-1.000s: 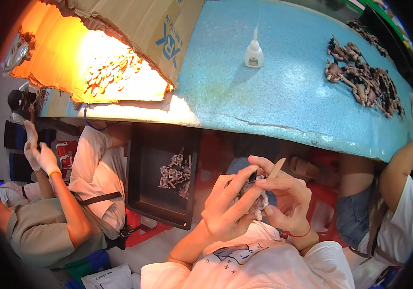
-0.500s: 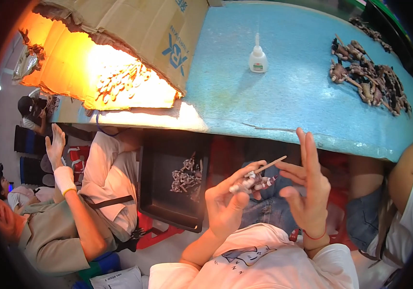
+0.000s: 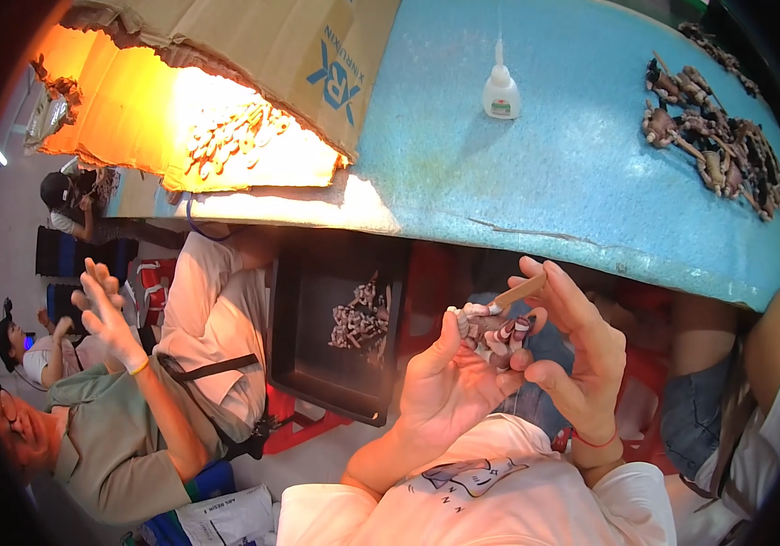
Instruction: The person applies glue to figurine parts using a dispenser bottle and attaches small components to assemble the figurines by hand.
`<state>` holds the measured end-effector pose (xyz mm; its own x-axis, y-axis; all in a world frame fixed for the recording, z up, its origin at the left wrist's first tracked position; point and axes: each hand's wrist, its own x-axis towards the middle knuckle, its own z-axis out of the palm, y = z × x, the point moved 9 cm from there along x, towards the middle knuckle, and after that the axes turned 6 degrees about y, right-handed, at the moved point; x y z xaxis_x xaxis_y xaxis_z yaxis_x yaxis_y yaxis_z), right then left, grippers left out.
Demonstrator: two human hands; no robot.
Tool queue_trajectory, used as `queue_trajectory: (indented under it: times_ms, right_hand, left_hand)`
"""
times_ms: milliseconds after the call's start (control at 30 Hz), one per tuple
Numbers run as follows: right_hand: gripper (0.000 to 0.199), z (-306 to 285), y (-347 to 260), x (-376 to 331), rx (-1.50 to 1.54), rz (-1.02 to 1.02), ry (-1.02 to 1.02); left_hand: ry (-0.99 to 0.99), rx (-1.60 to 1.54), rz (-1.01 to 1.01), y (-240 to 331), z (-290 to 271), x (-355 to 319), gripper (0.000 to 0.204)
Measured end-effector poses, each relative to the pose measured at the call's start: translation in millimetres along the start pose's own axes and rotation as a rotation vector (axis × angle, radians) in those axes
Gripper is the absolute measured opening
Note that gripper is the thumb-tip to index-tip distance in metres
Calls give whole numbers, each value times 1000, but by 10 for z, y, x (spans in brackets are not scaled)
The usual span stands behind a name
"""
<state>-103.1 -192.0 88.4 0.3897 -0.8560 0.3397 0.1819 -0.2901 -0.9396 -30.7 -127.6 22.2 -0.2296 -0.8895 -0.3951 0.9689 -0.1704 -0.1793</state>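
Observation:
Over my lap, my left hand (image 3: 449, 382) grips a small painted figurine (image 3: 490, 337) in pinkish, white and dark red-brown tones. A flat wooden stick (image 3: 519, 291) sticks out from the figurine's upper side toward the right. My right hand (image 3: 581, 350) curls around the figurine's right side, its fingertips at the stick and the figure's edge. Fingers hide part of the figurine. To the left of my hands, a black tray (image 3: 294, 378) below the table edge holds a small heap of similar figurines (image 3: 361, 320).
A white squeeze bottle (image 3: 502, 95) stands on the blue table (image 3: 426, 173). Piled dark figurines (image 3: 717, 146) lie at the right. Small parts (image 3: 231, 136) sit under bright light inside a torn cardboard box (image 3: 317, 55). A person (image 3: 135, 409) sits at left; another's arm (image 3: 772, 341) is at right.
My right hand has closed in from open, outstretched fingers to curl around the figurine. My left hand has turned the figurine. The person at left has shifted a raised hand.

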Motion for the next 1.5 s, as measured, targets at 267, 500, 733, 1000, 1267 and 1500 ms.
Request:
queue_trajectory:
  times_ms: [267, 500, 733, 1000, 1267, 1500]
  right_hand:
    - [75, 71, 103, 12, -6, 75, -10]
    - [78, 102, 125, 27, -32, 104, 16]
    - [65, 143, 16, 4, -39, 1, -2]
    - [62, 143, 32, -41, -38, 6, 51]
    - [61, 179, 54, -48, -126, 43, 57]
    - [66, 146, 116, -68, -93, 96, 155]
  left_hand:
    - [37, -72, -8, -59, 33, -7, 48]
    - [0, -263, -85, -120, 47, -29, 44]
    - [-34, -230, -109, -175, 16, -65, 39]
    - [-74, -170, -188, -228, 10, -94, 44]
    - [57, -183, -149, -192, -65, -129, 46]
    - [98, -113, -111, -202, -103, -136, 45]
